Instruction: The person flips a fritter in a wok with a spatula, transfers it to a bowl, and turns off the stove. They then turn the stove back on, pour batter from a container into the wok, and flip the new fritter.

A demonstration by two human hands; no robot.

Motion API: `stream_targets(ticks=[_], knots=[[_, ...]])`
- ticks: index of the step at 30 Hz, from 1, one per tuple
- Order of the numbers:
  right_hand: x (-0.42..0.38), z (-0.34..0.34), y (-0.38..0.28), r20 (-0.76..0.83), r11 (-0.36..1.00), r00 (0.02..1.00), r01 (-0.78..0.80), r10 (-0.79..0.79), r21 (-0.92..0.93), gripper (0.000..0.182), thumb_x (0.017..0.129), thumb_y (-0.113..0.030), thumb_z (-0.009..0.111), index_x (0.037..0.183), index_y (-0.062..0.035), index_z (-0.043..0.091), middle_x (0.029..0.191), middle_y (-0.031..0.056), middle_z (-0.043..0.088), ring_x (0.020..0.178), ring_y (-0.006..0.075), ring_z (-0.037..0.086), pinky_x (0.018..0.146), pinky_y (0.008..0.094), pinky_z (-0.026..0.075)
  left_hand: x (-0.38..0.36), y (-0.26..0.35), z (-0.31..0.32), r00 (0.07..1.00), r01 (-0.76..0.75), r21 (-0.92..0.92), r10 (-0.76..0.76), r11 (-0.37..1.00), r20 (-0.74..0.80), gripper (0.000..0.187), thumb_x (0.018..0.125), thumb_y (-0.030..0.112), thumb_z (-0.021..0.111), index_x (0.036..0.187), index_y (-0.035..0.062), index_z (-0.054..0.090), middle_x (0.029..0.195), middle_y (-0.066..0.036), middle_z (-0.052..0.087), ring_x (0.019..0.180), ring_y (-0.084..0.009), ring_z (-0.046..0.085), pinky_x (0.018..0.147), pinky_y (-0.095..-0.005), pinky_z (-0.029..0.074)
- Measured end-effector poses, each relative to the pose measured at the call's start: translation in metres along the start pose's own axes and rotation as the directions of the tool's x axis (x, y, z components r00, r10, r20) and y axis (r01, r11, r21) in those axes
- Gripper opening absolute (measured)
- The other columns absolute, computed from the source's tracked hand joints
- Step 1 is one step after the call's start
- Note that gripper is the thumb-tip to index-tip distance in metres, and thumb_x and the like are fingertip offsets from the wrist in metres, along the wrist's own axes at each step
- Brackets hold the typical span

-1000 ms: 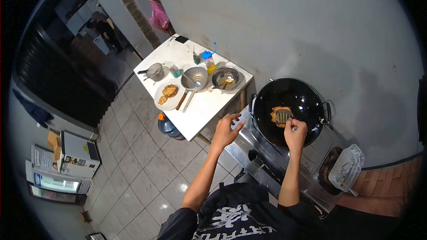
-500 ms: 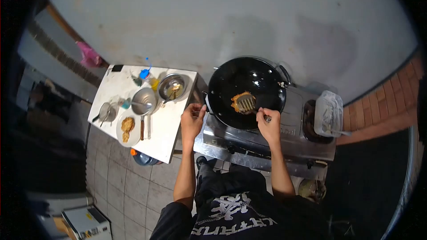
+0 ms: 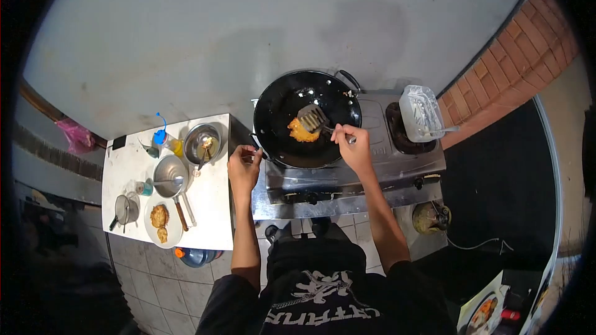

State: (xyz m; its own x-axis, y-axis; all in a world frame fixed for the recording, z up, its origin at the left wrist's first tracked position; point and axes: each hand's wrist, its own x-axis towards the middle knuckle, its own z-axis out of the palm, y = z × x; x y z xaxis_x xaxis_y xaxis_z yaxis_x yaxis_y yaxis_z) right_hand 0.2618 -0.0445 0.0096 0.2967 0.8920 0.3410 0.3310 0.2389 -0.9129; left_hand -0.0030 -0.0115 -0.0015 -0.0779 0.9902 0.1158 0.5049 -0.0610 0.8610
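A black wok (image 3: 282,96) sits on the steel stove. In it lies an orange-brown fried piece (image 3: 303,131), partly under the slotted head of a metal spatula (image 3: 312,119). My right hand (image 3: 354,146) is closed around the spatula's handle over the wok's right side. At the wok's left handle (image 3: 256,141) is my left hand (image 3: 246,164), its thumb and fingers pressed together by the rim; whether they grip the handle or something thin is too small to tell.
Left, a white table (image 3: 214,211) bears a plate (image 3: 174,232) of fried pieces, a steel bowl (image 3: 194,138), a saucepan (image 3: 162,170), a strainer (image 3: 124,209) and a blue-capped bottle (image 3: 160,136). Right of the wok, a plastic container (image 3: 417,111) rests over another burner.
The view has turned and shifted. The spatula head has moved from over the fried piece to its upper right, and more of the piece shows. My left hand stays beside the wok's left handle.
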Motion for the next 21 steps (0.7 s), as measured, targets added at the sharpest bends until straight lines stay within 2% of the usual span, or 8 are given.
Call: stream_targets(ticks=[5, 7, 12, 15, 17, 18, 20, 21], knots=[[-0.003, 0.012, -0.003, -0.094, 1.000, 0.996, -0.007, 0.007, -0.007, 0.031, 0.093, -0.010, 0.055, 0.067, 0.0061, 0.060, 0.057, 0.0061, 0.057, 0.054, 0.0077, 0.052, 0.052, 0.0264, 0.040, 0.008, -0.007, 0.000, 0.999, -0.047, -0.018, 0.047, 0.999, -0.006, 0.022, 0.081, 0.017, 0.075, 0.083, 0.0001, 0.062, 0.073, -0.009, 0.067, 0.064, -0.0160, 0.064, 0.062, -0.0284, 0.048], [-0.009, 0.024, -0.006, -0.122, 0.999, 0.991, -0.052, 0.051, -0.006, 0.031, 0.092, -0.011, 0.055, 0.068, 0.0066, 0.061, 0.059, 0.0094, 0.061, 0.055, 0.0119, 0.058, 0.054, 0.0282, 0.044, 0.011, -0.009, 0.000, 0.998, -0.059, -0.021, 0.059, 0.998, 0.027, 0.022, 0.081, 0.018, 0.075, 0.082, 0.0002, 0.062, 0.073, -0.009, 0.067, 0.063, -0.0156, 0.064, 0.061, -0.0284, 0.048], [-0.015, 0.042, 0.014, -0.152, 0.994, 0.984, -0.097, 0.087, -0.055, 0.029, 0.089, -0.013, 0.056, 0.068, 0.0064, 0.062, 0.059, 0.0146, 0.062, 0.055, 0.0167, 0.061, 0.055, 0.0323, 0.045, 0.018, -0.006, -0.005, 0.988, -0.064, -0.025, 0.067, 0.998, 0.138, 0.021, 0.081, 0.015, 0.076, 0.081, 0.0010, 0.060, 0.071, -0.006, 0.064, 0.066, -0.0130, 0.062, 0.063, -0.0277, 0.049], [-0.017, 0.045, 0.003, -0.148, 0.977, 0.981, -0.145, 0.122, -0.158, 0.027, 0.088, -0.012, 0.058, 0.069, 0.0065, 0.063, 0.060, 0.0167, 0.062, 0.054, 0.0188, 0.061, 0.055, 0.0335, 0.045, 0.025, -0.007, -0.009, 0.981, -0.081, 0.007, 0.079, 0.997, 0.178, 0.021, 0.080, 0.015, 0.076, 0.077, 0.0017, 0.060, 0.068, -0.005, 0.063, 0.064, -0.0127, 0.061, 0.061, -0.0274, 0.048], [-0.017, 0.047, -0.001, -0.256, 0.945, 0.963, -0.157, 0.082, -0.287, 0.023, 0.085, -0.010, 0.061, 0.070, 0.0066, 0.063, 0.063, 0.0196, 0.063, 0.055, 0.0236, 0.063, 0.055, 0.0361, 0.046, 0.027, -0.011, -0.010, 0.971, -0.131, -0.009, 0.130, 0.991, 0.203, 0.022, 0.078, 0.018, 0.077, 0.077, 0.0009, 0.062, 0.070, -0.008, 0.067, 0.058, -0.0156, 0.062, 0.057, -0.0286, 0.047], [-0.015, 0.050, -0.002, -0.274, 0.942, 0.958, -0.169, 0.087, -0.291, 0.023, 0.085, -0.010, 0.061, 0.070, 0.0066, 0.063, 0.063, 0.0196, 0.063, 0.055, 0.0236, 0.063, 0.055, 0.0361, 0.046, 0.028, -0.012, -0.010, 0.965, -0.139, -0.013, 0.138, 0.990, 0.221, 0.022, 0.078, 0.018, 0.077, 0.077, 0.0009, 0.062, 0.070, -0.008, 0.067, 0.058, -0.0156, 0.062, 0.057, -0.0286, 0.047], [-0.009, 0.061, -0.002, -0.232, 0.971, 0.966, -0.158, 0.114, -0.179, 0.020, 0.083, -0.009, 0.064, 0.070, 0.0072, 0.063, 0.065, 0.0201, 0.064, 0.057, 0.0294, 0.064, 0.058, 0.0382, 0.048, 0.031, -0.015, -0.011, 0.958, -0.155, -0.049, 0.162, 0.987, 0.238, 0.024, 0.078, 0.019, 0.078, 0.076, 0.0008, 0.062, 0.069, -0.009, 0.066, 0.057, -0.0160, 0.062, 0.056, -0.0294, 0.046], [-0.010, 0.066, 0.003, -0.240, 0.972, 0.967, -0.136, 0.089, -0.191, 0.019, 0.082, -0.010, 0.065, 0.071, 0.0068, 0.064, 0.071, 0.0214, 0.066, 0.066, 0.0330, 0.066, 0.064, 0.0398, 0.051, 0.032, -0.015, -0.012, 0.953, -0.161, -0.050, 0.169, 0.986, 0.251, 0.024, 0.078, 0.019, 0.078, 0.076, 0.0008, 0.062, 0.069, -0.009, 0.066, 0.057, -0.0160, 0.062, 0.056, -0.0294, 0.046]])
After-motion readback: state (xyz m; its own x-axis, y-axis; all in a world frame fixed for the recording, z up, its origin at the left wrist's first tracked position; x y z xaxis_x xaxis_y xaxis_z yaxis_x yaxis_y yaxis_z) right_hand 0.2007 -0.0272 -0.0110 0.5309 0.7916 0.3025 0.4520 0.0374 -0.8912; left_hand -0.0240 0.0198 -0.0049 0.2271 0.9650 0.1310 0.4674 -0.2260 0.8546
